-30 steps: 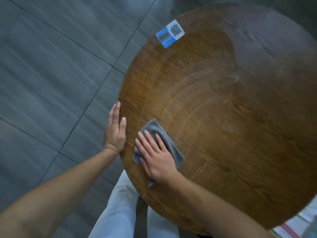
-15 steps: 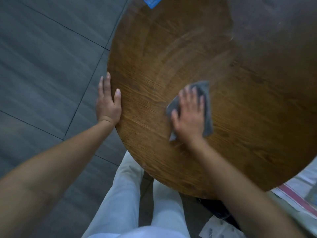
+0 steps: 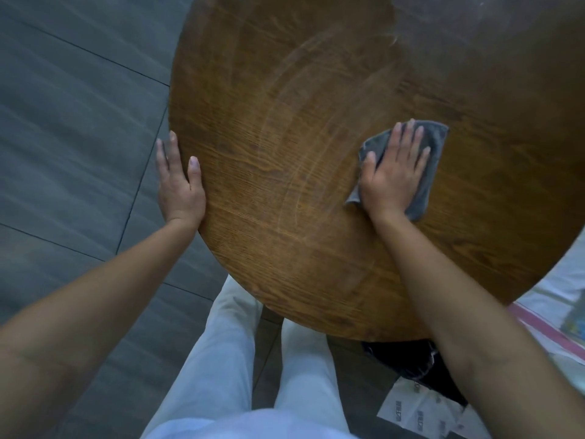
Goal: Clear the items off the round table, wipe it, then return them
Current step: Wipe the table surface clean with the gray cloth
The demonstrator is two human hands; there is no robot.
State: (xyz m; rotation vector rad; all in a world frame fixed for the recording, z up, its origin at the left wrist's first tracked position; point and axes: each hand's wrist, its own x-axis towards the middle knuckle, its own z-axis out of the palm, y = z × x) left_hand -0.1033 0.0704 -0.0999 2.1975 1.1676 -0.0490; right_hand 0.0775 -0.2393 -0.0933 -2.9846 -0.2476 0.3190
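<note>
Brown grained wood is showing across the round table [image 3: 285,153]; the right hand [image 3: 392,175] is pressing flat-fingered on a grey cloth [image 3: 435,147] there, the left hand [image 3: 179,185] resting open-fingered at the rim.

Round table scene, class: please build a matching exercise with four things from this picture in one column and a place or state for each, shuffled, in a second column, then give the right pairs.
Column 1
1. left hand
2. right hand
3. grey cloth
4. floor tiles

Column 2
A. dark grey, beside the round table
B. flat on the cloth, fingers straight
C. spread on the wood under a palm
D. resting on the table's edge

Pairs: 1-D, 2-B, 3-C, 4-A
</note>
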